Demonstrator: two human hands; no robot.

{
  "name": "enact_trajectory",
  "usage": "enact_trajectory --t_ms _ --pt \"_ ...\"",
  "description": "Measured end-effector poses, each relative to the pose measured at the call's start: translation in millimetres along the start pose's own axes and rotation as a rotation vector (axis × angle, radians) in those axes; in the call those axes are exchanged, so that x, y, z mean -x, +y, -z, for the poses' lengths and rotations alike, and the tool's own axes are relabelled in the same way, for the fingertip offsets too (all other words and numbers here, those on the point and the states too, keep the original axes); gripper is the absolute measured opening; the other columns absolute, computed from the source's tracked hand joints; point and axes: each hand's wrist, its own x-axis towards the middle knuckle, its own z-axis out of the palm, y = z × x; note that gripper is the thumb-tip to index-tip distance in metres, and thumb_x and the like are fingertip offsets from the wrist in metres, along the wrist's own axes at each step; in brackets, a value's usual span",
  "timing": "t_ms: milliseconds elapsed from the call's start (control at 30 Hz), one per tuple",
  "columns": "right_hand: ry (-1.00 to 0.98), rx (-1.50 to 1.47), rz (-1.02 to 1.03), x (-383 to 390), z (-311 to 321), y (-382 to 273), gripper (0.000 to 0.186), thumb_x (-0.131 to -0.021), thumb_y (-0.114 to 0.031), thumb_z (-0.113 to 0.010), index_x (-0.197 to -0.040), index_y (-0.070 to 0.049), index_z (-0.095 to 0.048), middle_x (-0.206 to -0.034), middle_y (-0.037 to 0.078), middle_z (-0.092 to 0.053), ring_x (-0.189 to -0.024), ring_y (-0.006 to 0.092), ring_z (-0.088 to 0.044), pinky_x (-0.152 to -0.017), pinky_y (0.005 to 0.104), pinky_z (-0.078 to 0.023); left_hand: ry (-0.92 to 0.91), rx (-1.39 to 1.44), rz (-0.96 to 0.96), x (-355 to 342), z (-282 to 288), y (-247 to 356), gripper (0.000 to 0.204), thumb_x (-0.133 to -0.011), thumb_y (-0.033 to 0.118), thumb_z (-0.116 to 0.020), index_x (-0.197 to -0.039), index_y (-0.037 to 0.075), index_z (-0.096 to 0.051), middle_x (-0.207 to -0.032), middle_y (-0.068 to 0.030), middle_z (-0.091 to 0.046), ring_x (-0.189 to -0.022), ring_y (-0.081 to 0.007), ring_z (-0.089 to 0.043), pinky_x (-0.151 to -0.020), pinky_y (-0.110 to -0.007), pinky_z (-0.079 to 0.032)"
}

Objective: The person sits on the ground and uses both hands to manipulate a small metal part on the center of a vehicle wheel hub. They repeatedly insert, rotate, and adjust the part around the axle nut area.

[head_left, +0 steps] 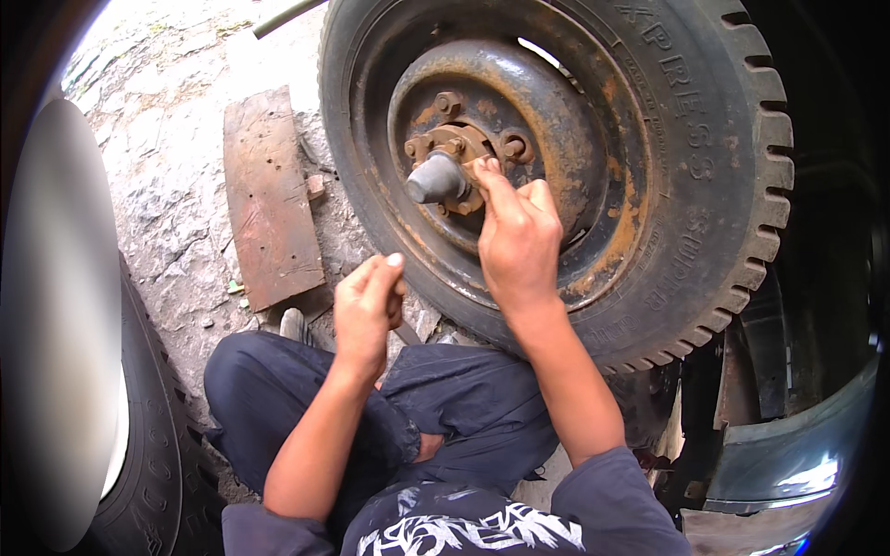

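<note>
A rusty wheel rim (pixel 593 130) with a black tyre (pixel 700 176) stands upright in front of me. At its middle a grey hub cap (pixel 434 181) juts out of a hub flange (pixel 473 144) ringed with rusty bolts and nuts. My right hand (pixel 521 232) is at the flange, just right of the cap, thumb and forefinger pinched; what they grip is hidden. Lower left, my left hand (pixel 364 310) hangs in front of the tyre with its fingers curled closed. A thin grey metal strip (pixel 406 333) shows beside it; I cannot tell whether it is held.
A curved reddish-brown plate (pixel 271 199) with small holes lies on the rough stony ground (pixel 171 199) left of the wheel. A bar (pixel 286 17) reaches in at the top. Another tyre (pixel 153 445) stands at lower left, and a dark green vehicle panel (pixel 788 454) at lower right.
</note>
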Motion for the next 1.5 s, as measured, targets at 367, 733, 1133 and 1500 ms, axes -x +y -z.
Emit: enact_trajectory --t_ms 367,733,1133,1500 --pt "-0.048 -0.075 -0.025 -5 -5 -3 0.032 -0.094 -0.003 -0.062 -0.121 0.001 -0.079 -0.119 0.019 -0.080 -0.089 0.0333 -0.067 -0.084 0.0412 -0.057 0.089 -0.195 -0.230 -2 10 -2 0.038 -0.110 0.028 -0.066 -0.077 0.011 -0.058 -0.060 0.0089 -0.042 -0.051 -0.0030 -0.032 -0.048 -0.026 -0.025" --pt "0.065 -0.123 -0.025 4 -8 -2 0.029 -0.092 0.002 -0.064 -0.117 0.000 -0.078 -0.105 0.017 -0.082 -0.081 0.0332 -0.065 -0.080 0.0411 -0.056 0.079 -0.159 -0.144 -4 5 -15 0.038 -0.111 0.029 -0.067 -0.077 0.012 -0.060 -0.062 0.0103 -0.044 -0.052 -0.0008 -0.032 -0.048 -0.024 -0.025" --pt "0.099 -0.067 -0.032 8 -8 -8 0.036 -0.086 0.007 -0.067 -0.121 0.005 -0.077 -0.115 0.022 -0.081 -0.077 0.0328 -0.066 -0.078 0.0391 -0.058 0.109 -0.130 -0.076 -10 12 -20 0.037 -0.111 0.029 -0.067 -0.078 0.011 -0.061 -0.062 0.0100 -0.045 -0.052 -0.0011 -0.032 -0.048 -0.024 -0.024" --pt "0.044 -0.106 -0.117 27 -2 -5 0.037 -0.088 0.008 -0.065 -0.124 0.005 -0.075 -0.117 0.023 -0.080 -0.089 0.0356 -0.070 -0.084 0.0411 -0.058 0.078 -0.404 -0.225 -18 10 -38 0.040 -0.109 0.028 -0.071 -0.079 0.003 -0.063 -0.070 0.0061 -0.054 -0.066 -0.0033 -0.041 -0.059 -0.027 -0.035"
